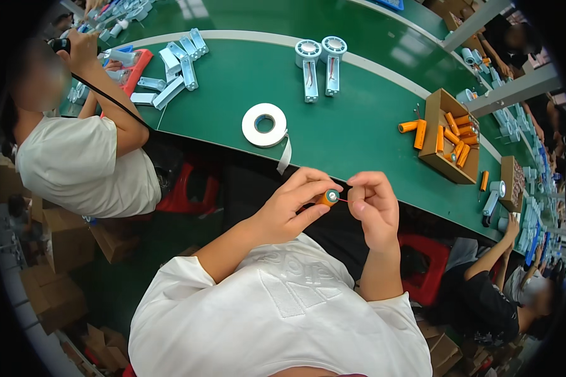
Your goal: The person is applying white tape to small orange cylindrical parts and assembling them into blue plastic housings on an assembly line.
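My left hand [288, 206] is closed round an orange cylindrical battery [327, 198], its end with a metal contact turned to the right. A thin red wire [343, 200] runs from that end toward my right hand [376, 210]. The right fingers are curled and pinched on the wire, though the exact grip is partly hidden. Both hands are held in front of my chest, just off the table's near edge. Beyond them lies a roll of white tape [251, 124], its loose end hanging over the edge.
On the green table [352, 138] stand two light-blue round-headed housings [310, 72]. A cardboard box [448, 168] of orange batteries is at the right, with loose batteries [420, 134] beside it. Light-blue handle parts [188, 73] are piled far left. Co-workers sit on both sides.
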### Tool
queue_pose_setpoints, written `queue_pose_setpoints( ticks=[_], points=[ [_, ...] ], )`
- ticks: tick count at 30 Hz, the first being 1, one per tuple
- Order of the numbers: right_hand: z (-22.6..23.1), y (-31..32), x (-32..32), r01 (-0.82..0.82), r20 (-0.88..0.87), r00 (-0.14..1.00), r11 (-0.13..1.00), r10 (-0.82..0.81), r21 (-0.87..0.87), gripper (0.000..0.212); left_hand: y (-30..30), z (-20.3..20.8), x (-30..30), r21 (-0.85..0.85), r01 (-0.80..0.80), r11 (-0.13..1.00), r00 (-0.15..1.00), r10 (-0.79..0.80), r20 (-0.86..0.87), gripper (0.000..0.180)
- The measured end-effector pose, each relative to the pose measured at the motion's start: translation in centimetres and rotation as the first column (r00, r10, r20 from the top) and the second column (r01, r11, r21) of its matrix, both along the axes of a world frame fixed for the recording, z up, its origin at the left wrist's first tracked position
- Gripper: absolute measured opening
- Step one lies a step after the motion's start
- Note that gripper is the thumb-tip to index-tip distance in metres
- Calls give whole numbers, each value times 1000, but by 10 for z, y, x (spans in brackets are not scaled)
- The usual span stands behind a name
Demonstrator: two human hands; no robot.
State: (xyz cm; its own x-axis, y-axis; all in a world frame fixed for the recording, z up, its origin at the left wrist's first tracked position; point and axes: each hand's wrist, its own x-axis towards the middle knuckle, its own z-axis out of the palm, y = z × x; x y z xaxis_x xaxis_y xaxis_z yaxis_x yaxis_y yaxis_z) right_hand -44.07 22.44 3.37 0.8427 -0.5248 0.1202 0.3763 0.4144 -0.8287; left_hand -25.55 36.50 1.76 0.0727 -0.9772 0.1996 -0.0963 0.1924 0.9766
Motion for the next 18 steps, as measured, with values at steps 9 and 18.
queue_pose_setpoints(
  ticks=[9, 18],
  points=[
    [15, 21, 15, 19, -178, 910, 467, -374, -884, 44, -3, 3, 7, 36, -6, 999, 967, 15, -253, 39],
    [-29, 22, 9, 296, -69, 885, 670, -461, -681, 52, -23, 29, 32, 18, -7, 1000, 986, 4, 165, 45]
  ],
)
